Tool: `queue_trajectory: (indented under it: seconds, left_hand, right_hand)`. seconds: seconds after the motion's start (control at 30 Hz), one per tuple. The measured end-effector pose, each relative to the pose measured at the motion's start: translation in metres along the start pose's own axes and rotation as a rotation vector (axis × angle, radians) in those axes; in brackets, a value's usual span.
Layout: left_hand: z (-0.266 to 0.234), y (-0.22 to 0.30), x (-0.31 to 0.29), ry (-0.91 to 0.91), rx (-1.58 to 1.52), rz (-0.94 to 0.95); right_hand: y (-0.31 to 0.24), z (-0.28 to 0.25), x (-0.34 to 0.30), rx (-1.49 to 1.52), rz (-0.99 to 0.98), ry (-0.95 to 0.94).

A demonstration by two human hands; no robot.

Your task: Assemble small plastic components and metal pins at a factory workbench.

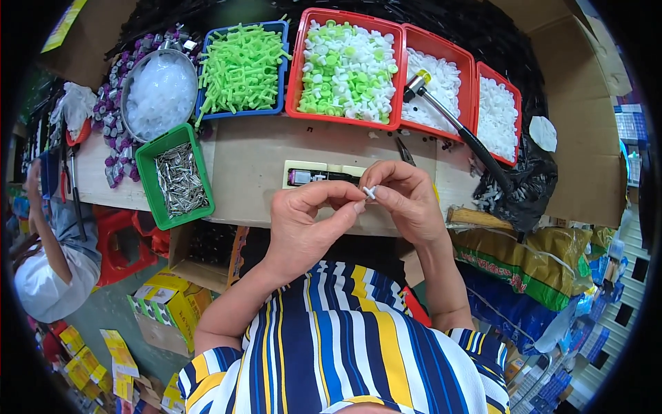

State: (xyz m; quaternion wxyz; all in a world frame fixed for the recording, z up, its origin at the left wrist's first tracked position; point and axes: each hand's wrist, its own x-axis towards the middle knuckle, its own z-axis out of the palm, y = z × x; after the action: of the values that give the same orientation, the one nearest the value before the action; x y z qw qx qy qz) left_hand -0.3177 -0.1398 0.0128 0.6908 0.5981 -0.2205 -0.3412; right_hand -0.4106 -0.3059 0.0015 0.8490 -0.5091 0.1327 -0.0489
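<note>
A small white cross-shaped plastic piece is pinched between the thumb and forefinger of my right hand. Just beside it, my left hand has its thumb and forefinger closed; whatever is between them is too small to make out. Behind my hands a cream holder lies on the table, partly hidden by my fingers. In it sits a dark casing with a grey and purple part at its left end.
Across the table's back stand a blue bin of green pieces, red bins of white and green pieces, and a bowl of clear parts. A green bin holds metal pins. A hammer leans rightward. Another person is at left.
</note>
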Motion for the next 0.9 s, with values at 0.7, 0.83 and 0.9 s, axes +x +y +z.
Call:
queue_trajectory:
  seconds: [0.7, 0.83, 0.9]
  left_hand:
    - [-0.0026, -0.0058, -0.0006, 0.039, -0.11, -0.006]
    - [-0.0005, -0.0065, -0.0002, 0.044, -0.103, 0.007]
    - [0.0004, -0.0062, 0.0004, 0.043, -0.105, 0.006]
  right_hand:
    - [-0.0047, 0.0044, 0.0036, 0.0, 0.039, 0.028]
    - [-0.0051, 0.0034, 0.0039, 0.02, 0.052, 0.04]
    - [-0.0045, 0.0014, 0.0036, 0.013, 0.058, 0.039]
